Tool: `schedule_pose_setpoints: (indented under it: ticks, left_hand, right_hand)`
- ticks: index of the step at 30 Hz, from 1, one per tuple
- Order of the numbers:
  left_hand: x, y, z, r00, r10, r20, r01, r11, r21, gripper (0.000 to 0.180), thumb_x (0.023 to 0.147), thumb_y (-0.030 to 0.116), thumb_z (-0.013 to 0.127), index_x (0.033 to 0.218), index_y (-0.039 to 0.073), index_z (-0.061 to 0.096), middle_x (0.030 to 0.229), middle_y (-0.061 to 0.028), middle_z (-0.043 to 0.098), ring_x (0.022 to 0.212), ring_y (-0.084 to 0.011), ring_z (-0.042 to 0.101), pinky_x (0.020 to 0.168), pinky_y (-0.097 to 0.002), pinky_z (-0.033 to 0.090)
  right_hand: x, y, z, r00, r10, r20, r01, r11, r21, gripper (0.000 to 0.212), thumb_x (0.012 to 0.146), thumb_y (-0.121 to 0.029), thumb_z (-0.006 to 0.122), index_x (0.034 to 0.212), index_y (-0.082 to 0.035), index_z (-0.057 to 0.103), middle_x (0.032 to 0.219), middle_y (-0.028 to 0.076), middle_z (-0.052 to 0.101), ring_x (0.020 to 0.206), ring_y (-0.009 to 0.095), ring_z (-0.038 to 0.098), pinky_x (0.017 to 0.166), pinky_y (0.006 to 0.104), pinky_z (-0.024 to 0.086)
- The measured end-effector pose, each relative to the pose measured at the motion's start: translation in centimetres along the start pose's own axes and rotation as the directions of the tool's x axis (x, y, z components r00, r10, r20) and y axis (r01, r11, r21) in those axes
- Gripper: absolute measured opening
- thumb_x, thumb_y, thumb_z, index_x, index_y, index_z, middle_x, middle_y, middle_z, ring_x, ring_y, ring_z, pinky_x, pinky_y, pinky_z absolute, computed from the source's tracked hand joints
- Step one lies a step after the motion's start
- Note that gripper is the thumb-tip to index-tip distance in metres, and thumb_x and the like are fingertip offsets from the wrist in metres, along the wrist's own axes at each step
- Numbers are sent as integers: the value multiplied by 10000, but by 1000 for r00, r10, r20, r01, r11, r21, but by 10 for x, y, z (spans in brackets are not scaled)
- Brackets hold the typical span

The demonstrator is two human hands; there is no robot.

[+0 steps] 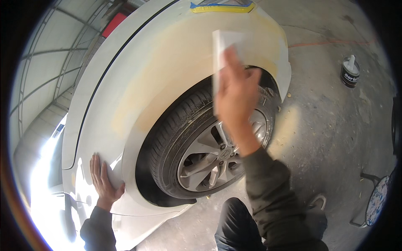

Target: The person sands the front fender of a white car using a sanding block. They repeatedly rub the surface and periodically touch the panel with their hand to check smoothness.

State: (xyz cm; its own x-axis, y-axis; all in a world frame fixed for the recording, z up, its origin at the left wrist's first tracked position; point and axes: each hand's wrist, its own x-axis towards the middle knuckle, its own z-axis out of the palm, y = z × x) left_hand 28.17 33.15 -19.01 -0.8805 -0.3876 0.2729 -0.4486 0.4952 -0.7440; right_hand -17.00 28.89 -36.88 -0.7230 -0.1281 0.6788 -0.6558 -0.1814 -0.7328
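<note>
A long, flat white sanding block (221, 46) is gripped in my right hand (238, 92); both are blurred by motion. It is over the pale car fender (167, 54), just above the wheel arch. Whether it touches the panel I cannot tell. Yellowish, feathered patches spread over the fender around the arch. My left hand (104, 180) lies flat on the white bodywork behind the arch at lower left, its fingers extended and holding nothing. Below my right hand, the tire (169, 146) and the grey alloy wheel (199, 169) are partly covered by my wrist.
Blue and yellow masking tape (224, 9) edges the headlight at the top. On the concrete floor at right stands an open dark can (350, 77) with a pale tool sticking out. An orange cord (326, 43) runs behind it. A stool with a patterned seat (378, 203) is at lower right.
</note>
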Motion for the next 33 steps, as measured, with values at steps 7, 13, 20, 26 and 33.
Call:
schedule_pose_setpoints:
  ticks: [7, 13, 20, 26, 33]
  left_hand:
    - [-9, -3, 2, 1000, -9, 7, 9, 1000, 9, 864, 1007, 636, 507, 1604, 28, 361, 1646, -339, 354, 1507, -559, 379, 1213, -704, 317]
    - [-9, -3, -1, 1000, -2, 2, 2, 1000, 15, 868, 1003, 639, 514, 1607, 34, 362, 1652, -335, 354, 1516, -557, 370, 1217, -697, 317]
    - [-20, -6, -1, 999, -17, 35, 17, 1000, 15, 855, 1009, 637, 501, 1603, 35, 373, 1648, -334, 363, 1515, -555, 369, 1216, -694, 317]
    - [-4, -4, 1, 1000, -2, -5, 3, 1000, 17, 861, 1006, 632, 501, 1602, 25, 370, 1653, -331, 355, 1515, -552, 369, 1216, -695, 315]
    - [-9, -2, 6, 999, -28, 22, 27, 999, 21, 859, 1001, 621, 515, 1601, 24, 367, 1655, -323, 354, 1516, -551, 369, 1222, -689, 314]
  right_hand:
    - [-41, -41, 2, 955, -295, 5, 285, 927, 244, 511, 842, -15, 714, 1331, -155, 761, 1481, -46, 673, 893, 294, 547, 825, 364, 501]
    - [-11, 5, 6, 999, -23, -42, 24, 1000, 16, 590, 887, 38, 675, 1460, -97, 653, 1468, 40, 681, 934, 327, 560, 850, 427, 501]
    - [-55, -41, 7, 968, -248, 45, 229, 940, 253, 564, 828, 7, 689, 1366, -156, 735, 1521, -66, 644, 924, 285, 550, 838, 354, 494]
    - [-15, 45, 3, 999, 21, -31, -21, 1000, 14, 549, 904, -10, 706, 1441, -124, 681, 1400, 91, 717, 894, 286, 554, 835, 386, 478]
    - [-70, -61, -3, 971, -226, 85, 196, 943, 268, 539, 892, -69, 736, 1423, -153, 699, 1431, -15, 699, 908, 284, 585, 770, 390, 503]
